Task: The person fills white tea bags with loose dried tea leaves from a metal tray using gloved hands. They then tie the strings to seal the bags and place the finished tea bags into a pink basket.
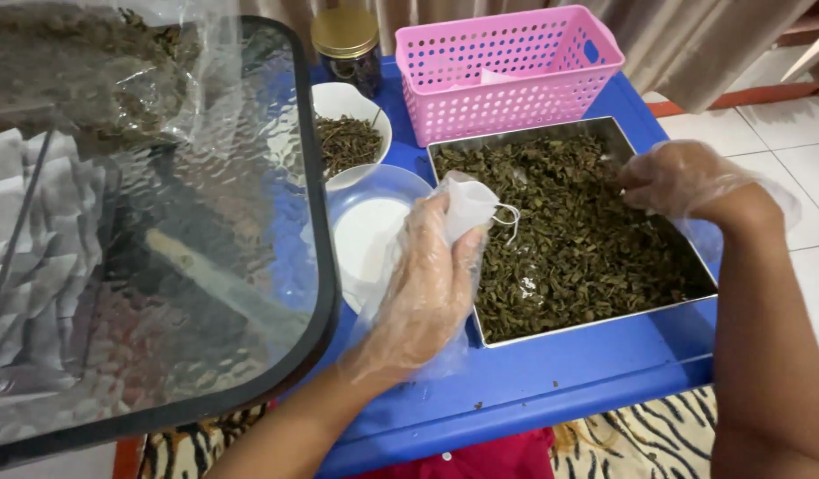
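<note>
Both my hands wear thin clear plastic gloves. My left hand [425, 284] holds a small white drawstring pouch [470, 206] by its mouth, at the left edge of a square metal tray [596, 321]. The tray is filled with dried dark green-brown leaves [569, 239]. My right hand [680, 177] rests in the leaves at the tray's far right, fingers pinched into them. Whether it holds any leaves I cannot tell.
The tray sits on a blue plastic table [551, 381]. Behind it stand a pink perforated basket [507, 71], a white bowl of dried leaves [349, 133], a gold-lidded glass jar [347, 49] and a white plate [370, 235]. A glass tabletop with a black rim [316, 231] overlaps on the left.
</note>
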